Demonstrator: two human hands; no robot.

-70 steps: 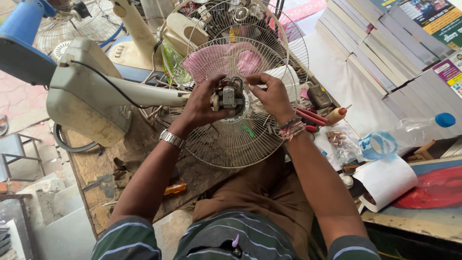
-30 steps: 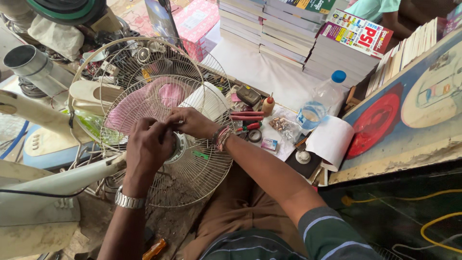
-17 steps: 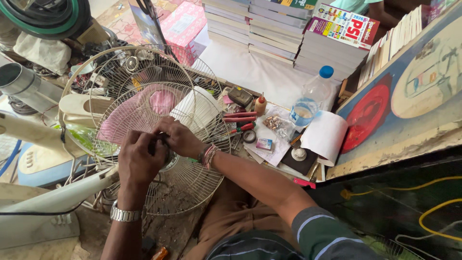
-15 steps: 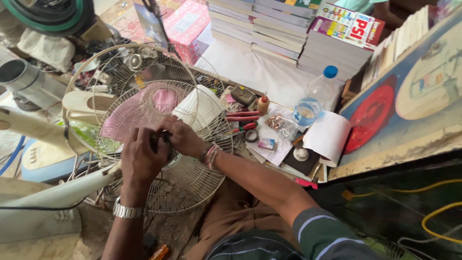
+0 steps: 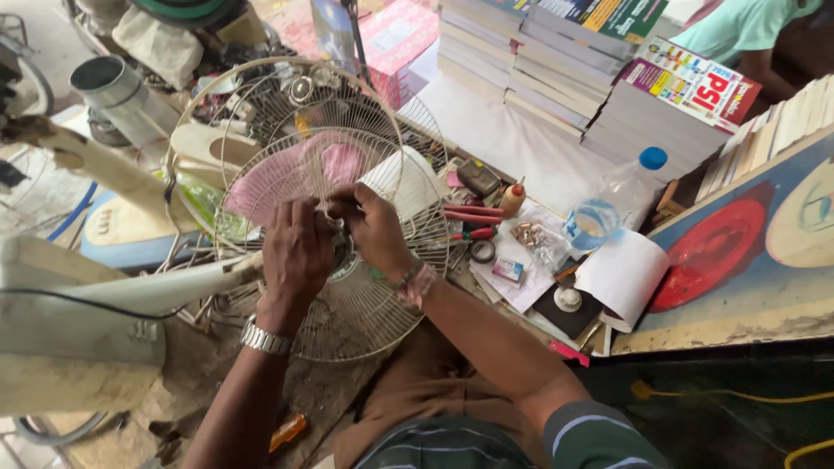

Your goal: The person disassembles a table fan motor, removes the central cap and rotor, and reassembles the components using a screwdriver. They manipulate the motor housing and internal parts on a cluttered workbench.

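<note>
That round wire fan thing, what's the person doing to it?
A person is sitting at a cluttered workbench with both hands at the middle of a wire fan guard. The left hand and the right hand are pressed close together over the hub, and what the fingers grip there is hidden. A pink fan blade shows behind the wires. Red-handled pliers, a plastic water bottle and stacks of books lie nearby.

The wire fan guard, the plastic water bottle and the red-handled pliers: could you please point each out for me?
wire fan guard [image 5: 365, 321], head view, lower wire mesh.
plastic water bottle [image 5: 608, 208], head view, clear body.
red-handled pliers [image 5: 473, 214], head view, red handles.
</note>
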